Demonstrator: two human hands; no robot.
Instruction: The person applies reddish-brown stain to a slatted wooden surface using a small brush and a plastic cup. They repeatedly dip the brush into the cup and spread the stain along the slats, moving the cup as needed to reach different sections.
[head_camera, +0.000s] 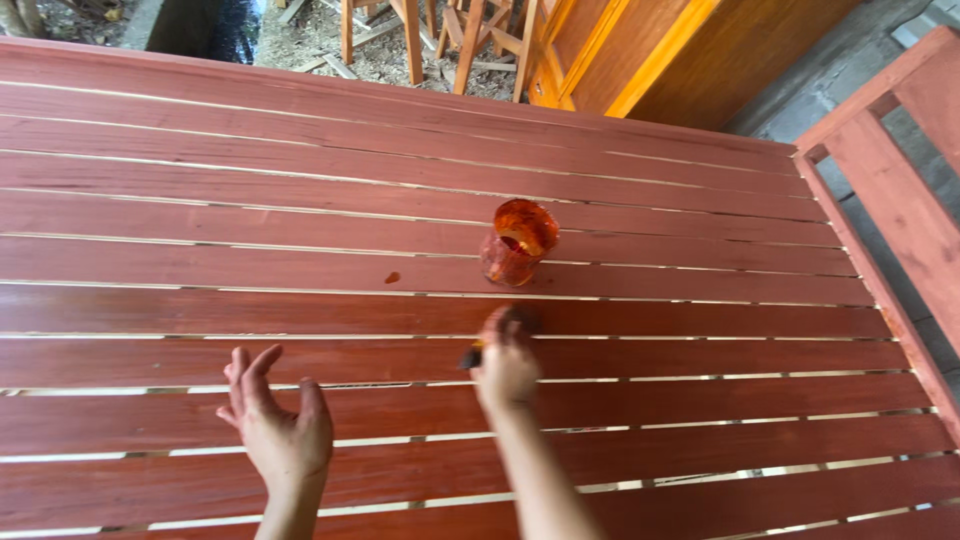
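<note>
My right hand is closed around a paintbrush; its dark end pokes out to the left of my fist, and the bristles press on a slat of the red-brown slatted wooden surface. Just beyond the brush stands a small container smeared with orange-red stain, its mouth tilted toward me. My left hand hovers above the near slats to the left, fingers spread and curled, holding nothing.
A small dark drip marks the slat left of the container. A red-brown wooden rail rises along the right side. Beyond the far edge stand orange wooden panels and furniture legs on littered ground.
</note>
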